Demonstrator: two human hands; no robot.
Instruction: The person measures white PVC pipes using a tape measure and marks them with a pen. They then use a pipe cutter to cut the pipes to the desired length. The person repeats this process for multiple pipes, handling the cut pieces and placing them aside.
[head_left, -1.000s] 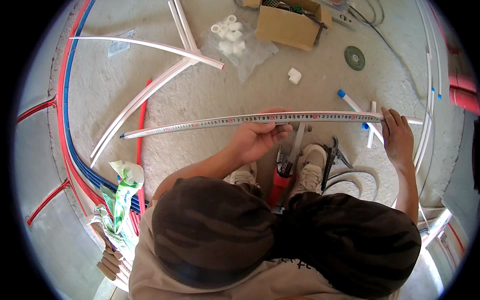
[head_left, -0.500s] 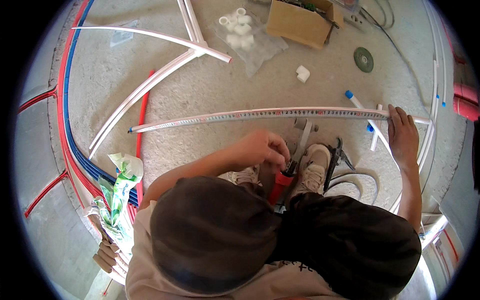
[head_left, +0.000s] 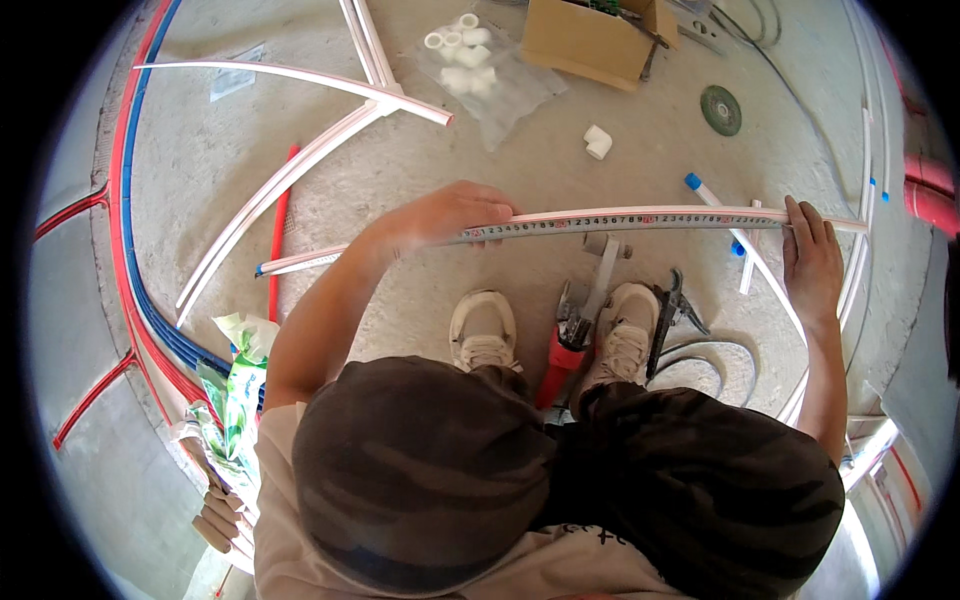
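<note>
Head view: I see a long white plastic pipe (head_left: pixel 655 210) across the frame's centre, a silver metal measuring tape (head_left: pixel 600 223) along it. The left hand (head_left: pixel 458 212) wraps both, fingers together; the right hand (head_left: pixel 812 262) pinches both, centre right.

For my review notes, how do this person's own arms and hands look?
The left hand and right hand show no gloves. The left forearm and right forearm are bare too, with no watch or bracelet visible. A beige sleeve shows on the left arm; the right one is hidden.
</note>
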